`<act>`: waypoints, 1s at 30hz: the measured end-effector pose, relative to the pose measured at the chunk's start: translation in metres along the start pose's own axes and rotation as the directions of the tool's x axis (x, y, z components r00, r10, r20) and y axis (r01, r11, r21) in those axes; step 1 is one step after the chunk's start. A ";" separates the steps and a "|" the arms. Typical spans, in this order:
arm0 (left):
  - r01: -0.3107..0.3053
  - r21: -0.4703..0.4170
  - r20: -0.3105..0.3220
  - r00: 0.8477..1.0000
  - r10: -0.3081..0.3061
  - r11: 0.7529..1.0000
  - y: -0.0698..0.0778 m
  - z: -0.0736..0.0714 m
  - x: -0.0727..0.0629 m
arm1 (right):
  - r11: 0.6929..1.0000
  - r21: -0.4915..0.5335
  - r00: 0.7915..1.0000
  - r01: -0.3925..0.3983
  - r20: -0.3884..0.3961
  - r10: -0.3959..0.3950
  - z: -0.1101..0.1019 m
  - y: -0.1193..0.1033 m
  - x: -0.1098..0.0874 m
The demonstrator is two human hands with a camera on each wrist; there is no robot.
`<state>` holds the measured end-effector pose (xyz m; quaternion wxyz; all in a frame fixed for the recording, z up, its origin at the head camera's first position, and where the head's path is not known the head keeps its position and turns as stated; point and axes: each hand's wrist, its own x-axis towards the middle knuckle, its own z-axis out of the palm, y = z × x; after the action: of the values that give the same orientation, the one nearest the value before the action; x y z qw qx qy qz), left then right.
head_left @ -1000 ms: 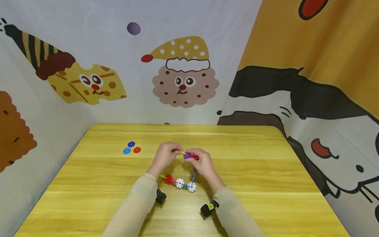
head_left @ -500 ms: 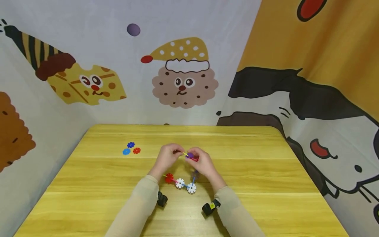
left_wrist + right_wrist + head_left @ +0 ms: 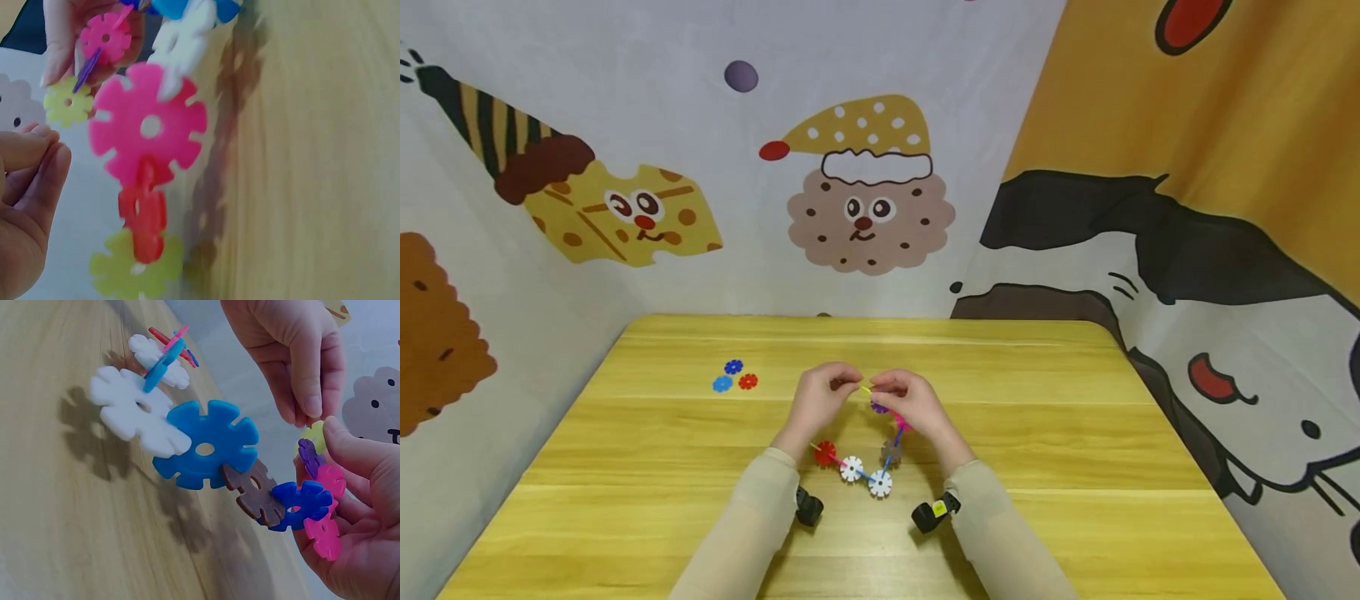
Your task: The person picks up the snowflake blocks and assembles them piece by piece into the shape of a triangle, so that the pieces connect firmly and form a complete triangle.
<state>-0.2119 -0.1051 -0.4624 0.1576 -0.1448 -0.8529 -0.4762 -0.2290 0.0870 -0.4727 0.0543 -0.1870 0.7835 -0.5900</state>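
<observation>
A chain of notched plastic snowflake discs curves between my hands and over the table. Its near part has a red disc [image 3: 825,453], a white disc [image 3: 851,469] and a second white one at the bend. From there it rises through a light blue disc [image 3: 205,448], a brown disc [image 3: 256,492] and a dark blue disc [image 3: 299,505] to pink ones and a purple disc [image 3: 308,457]. The yellow end disc [image 3: 315,437] lies between both hands' fingertips. My left hand [image 3: 822,402] pinches at its edge; my right hand [image 3: 916,403] pinches it from the other side.
On the wooden table [image 3: 625,467], at the back left, lie three loose discs: dark blue [image 3: 733,367], light blue [image 3: 722,383] and red [image 3: 748,381]. A cartoon-printed cloth [image 3: 700,108] hangs behind the table.
My right fingertips have shifted from around the purple disc to the yellow one. The purple and pink discs now hang lower below the right hand. The left hand has stayed nearly in place.
</observation>
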 end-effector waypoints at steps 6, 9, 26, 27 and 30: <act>0.083 0.007 -0.017 0.996 -0.083 0.997 -0.016 -0.020 -0.002 | 0.999 0.035 0.999 -0.030 -0.018 0.031 0.000 0.000 -0.003; 0.146 0.044 -0.024 0.989 -0.145 0.988 -0.031 -0.038 -0.004 | 0.999 0.006 0.998 -0.033 -0.053 0.033 -0.001 0.000 -0.006; 0.420 0.098 -0.132 0.904 -0.406 0.902 -0.098 -0.131 -0.021 | 0.999 -0.045 0.984 0.015 -0.179 -0.023 -0.008 0.007 -0.015; 0.431 0.097 -0.133 0.899 -0.417 0.897 -0.099 -0.134 -0.022 | 0.999 -0.039 0.983 0.016 -0.181 -0.022 -0.008 0.007 -0.015; 0.467 0.101 -0.140 0.881 -0.452 0.878 -0.105 -0.140 -0.026 | 0.999 -0.028 0.982 0.017 -0.186 -0.022 -0.008 0.004 -0.017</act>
<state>-0.2117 -0.2806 -0.4839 0.0966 0.0996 -0.8821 -0.4501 -0.2171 0.1012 -0.4768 -0.0274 -0.1396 0.7911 -0.5949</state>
